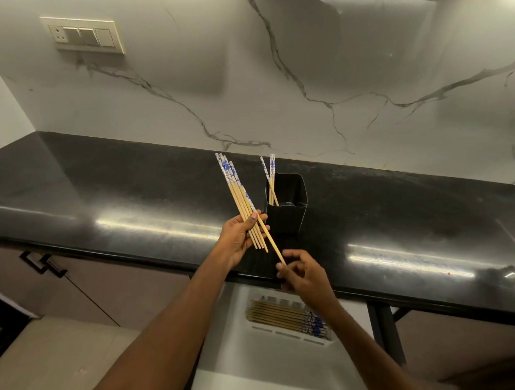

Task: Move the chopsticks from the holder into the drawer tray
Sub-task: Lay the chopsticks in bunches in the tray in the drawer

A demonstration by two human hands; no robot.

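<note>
left hand holds a bunch of chopsticks, approx 5, thumb pressed across them against the palm, other fingers curled under. their long axis runs diagonal: blue-and-white patterned ends point far-left and up, bare wood tips point near-right. 1 more chopstick lies lower in the same diagonal, patterned end up by the left thumb, wood tip pinched between thumb and forefinger of the right hand; the right hand's other fingers are loosely curled.

black holder, square, open top, stands upright on the dark countertop, just right of the bunch. inside it: approx 3 chopsticks standing near-upright w/ patterned ends up, leaning to the holder's left side; exact count hard to tell.

near side, below the counter edge: open drawer w/ white tray. one long compartment holds a row of chopsticks lying flat, long axis left-right, patterned ends to the right, wood tips left. too many and too close to count, partly hidden by the right forearm.

1 switch plate on the marble wall, far left.
</note>
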